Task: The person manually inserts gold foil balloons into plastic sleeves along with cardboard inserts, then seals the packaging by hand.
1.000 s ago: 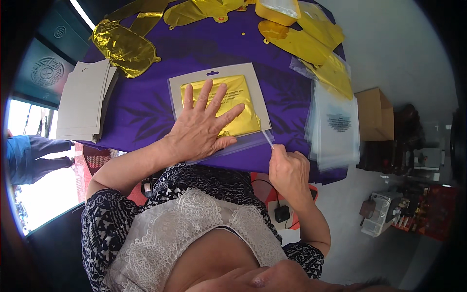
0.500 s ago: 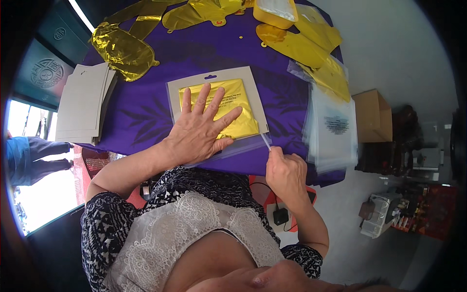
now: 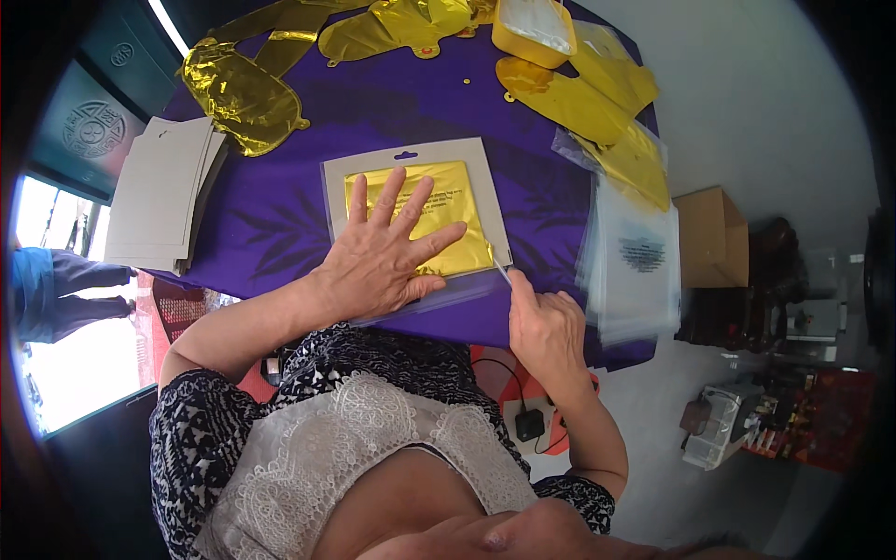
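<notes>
A clear plastic bag (image 3: 333, 201) lies in front of me, with a grey card (image 3: 485, 168) and a folded gold foil piece (image 3: 457, 201) inside it. My left hand (image 3: 383, 247) rests flat on the bag, fingers spread over the foil. At the bag's lower right corner, my right hand (image 3: 546, 322) pinches a thin whitish straw-like stick (image 3: 501, 270). The stick's far end reaches the corner of the foil; whether it is under the plastic I cannot tell.
Grey cards (image 3: 154, 210) are stacked at the left. Gold foil balloons (image 3: 243, 98) lie along the far side, near a yellow tub (image 3: 532, 33). Clear printed bags (image 3: 639, 252) are piled at the right edge of the purple-covered table (image 3: 271, 201), beside a cardboard box (image 3: 714, 233).
My right hand has moved slightly up and left with the stick, and less of the stick shows beyond the fingers. My left hand stays pressed on the bag.
</notes>
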Available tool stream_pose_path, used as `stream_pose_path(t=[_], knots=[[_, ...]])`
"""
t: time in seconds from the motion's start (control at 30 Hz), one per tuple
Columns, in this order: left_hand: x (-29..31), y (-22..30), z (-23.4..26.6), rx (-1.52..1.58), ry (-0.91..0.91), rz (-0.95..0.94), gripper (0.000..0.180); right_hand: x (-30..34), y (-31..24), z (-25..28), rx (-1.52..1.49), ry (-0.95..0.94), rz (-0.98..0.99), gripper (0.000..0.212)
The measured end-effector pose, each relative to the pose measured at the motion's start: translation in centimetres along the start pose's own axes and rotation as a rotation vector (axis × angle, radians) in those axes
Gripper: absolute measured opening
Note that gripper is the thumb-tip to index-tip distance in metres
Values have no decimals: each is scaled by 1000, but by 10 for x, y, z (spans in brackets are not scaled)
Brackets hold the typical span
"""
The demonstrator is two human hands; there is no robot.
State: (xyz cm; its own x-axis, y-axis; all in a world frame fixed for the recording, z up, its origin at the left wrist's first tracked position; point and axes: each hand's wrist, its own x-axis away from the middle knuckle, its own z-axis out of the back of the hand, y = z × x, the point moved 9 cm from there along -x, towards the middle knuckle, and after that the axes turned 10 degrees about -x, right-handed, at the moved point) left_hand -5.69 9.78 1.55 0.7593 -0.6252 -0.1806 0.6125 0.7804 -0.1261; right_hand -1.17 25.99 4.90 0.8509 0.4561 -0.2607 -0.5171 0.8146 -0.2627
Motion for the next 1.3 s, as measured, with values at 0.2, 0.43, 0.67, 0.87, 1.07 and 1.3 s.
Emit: stream_pose_path(t=[0.2,0.43,0.67,0.87,1.07,1.3], knots=[[0,-1,3,41,20,-5,64,5,8,-9,-30,-46,-32,34],[0,-3,-8,95,-83,-19,63,7,5,-6,-17,25,18,37],[-3,0,-9,18,-175,-29,58,12,10,-12,-20,0,-18,36],[-16,7,14,-31,-200,-95,60,13,9,-11,-18,27,-9,37],[-26,22,14,126,-38,-299,59,12,7,-14,2,22,-12,38],[-22,20,11,299,62,-282,58,15,5,-14,23,25,-26,41]])
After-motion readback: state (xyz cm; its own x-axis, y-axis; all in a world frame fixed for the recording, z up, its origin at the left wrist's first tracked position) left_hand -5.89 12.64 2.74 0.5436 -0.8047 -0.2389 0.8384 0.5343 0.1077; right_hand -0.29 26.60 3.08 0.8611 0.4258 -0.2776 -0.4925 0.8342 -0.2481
